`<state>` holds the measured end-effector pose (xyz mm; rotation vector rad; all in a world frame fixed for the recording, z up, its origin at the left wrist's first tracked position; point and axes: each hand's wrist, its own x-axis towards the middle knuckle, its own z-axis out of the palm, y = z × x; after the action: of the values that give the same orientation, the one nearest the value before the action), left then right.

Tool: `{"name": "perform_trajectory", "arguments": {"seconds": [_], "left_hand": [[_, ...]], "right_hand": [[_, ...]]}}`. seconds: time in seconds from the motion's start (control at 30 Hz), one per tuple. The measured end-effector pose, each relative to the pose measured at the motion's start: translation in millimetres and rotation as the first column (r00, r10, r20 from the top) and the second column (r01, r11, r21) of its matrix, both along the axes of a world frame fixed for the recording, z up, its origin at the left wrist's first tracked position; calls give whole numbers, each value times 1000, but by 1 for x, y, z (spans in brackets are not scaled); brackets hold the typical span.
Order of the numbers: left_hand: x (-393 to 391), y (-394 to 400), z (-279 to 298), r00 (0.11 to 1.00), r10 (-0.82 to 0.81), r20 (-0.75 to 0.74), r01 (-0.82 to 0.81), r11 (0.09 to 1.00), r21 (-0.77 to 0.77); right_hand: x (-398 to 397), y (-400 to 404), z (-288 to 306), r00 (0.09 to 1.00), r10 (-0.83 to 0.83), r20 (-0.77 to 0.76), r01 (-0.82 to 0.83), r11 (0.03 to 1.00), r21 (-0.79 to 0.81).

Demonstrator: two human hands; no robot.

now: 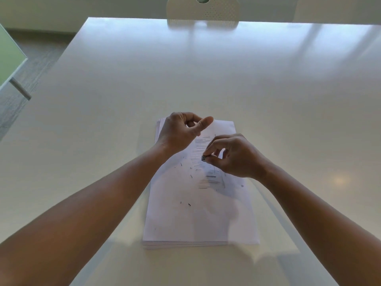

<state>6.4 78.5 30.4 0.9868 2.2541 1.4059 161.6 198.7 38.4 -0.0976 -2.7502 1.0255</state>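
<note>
A stack of white paper (198,219) lies on the white table (185,75) in front of me. Its top sheet (208,178) carries faint printed lines and looks slightly lifted. Several tiny dark slivers, like loose staples (189,204), are scattered on it. My left hand (179,133) hovers over the stack's far left corner, fingers curled and thumb out, and seems to pinch the top sheet's far edge. My right hand (233,155) is above the middle of the sheet. Between its thumb and fingertips it pinches a small dark metal piece (204,158).
A white perforated chair back (203,9) stands beyond the table's far edge. To the left, past the table edge, are grey carpet (31,65) and a green-topped desk with a metal leg (19,88).
</note>
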Motion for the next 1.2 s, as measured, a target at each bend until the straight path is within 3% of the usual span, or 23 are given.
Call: {"name": "perform_trajectory", "arguments": {"seconds": [0.13, 0.3, 0.43, 0.53, 0.8, 1.0, 1.2], "left_hand": [[-21, 4, -12, 990, -8, -143, -1, 998, -68], [-44, 8, -22, 957, -161, -240, 122, 978, -168], [-53, 10, -29, 935, -260, -241, 217, 958, -188], [-53, 7, -34, 930, -255, -263, 188, 948, -256], [-46, 3, -31, 886, -367, -284, 237, 884, -403], [-39, 1, -16, 905, -370, -212, 226, 837, -498], [-39, 3, -15, 909, -370, -191, 224, 821, -526]], "right_hand": [[-10, 3, 0, 1000, -5, -1, 5, 1000, 11], [-20, 5, -1, 999, -27, -20, 27, 1000, 11], [-28, 7, -6, 994, -94, -51, 93, 995, -22], [-33, 9, -10, 984, -166, -62, 163, 986, -41], [-42, 15, -11, 976, -215, -31, 216, 974, 65], [-49, 15, -14, 983, -154, -99, 167, 974, 153], [-47, 8, -16, 986, 15, -165, 25, 971, 239]]}}
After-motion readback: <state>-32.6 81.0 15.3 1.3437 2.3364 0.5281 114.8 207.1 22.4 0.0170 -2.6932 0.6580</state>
